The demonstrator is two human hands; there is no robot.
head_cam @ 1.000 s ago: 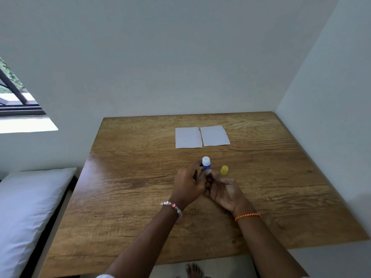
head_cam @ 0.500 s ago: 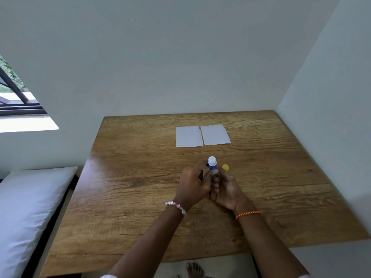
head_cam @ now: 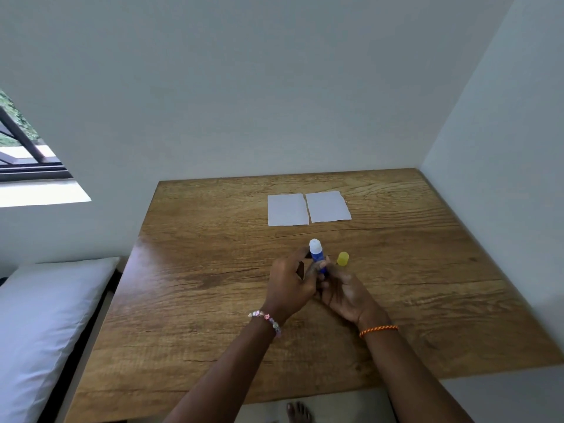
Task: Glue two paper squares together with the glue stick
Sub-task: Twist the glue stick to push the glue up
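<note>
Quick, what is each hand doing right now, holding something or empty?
Left hand: fingers curled round the blue glue stick, holding it upright.
Right hand: fingers pinching the lower part of the same glue stick; its yellow cap stands on the table beside.

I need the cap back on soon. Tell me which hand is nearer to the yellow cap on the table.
Right. The right hand holds the glue stick just beside the yellow cap, fingertips almost at it. The left hand grips the stick from its far side, farther from the cap.
</note>
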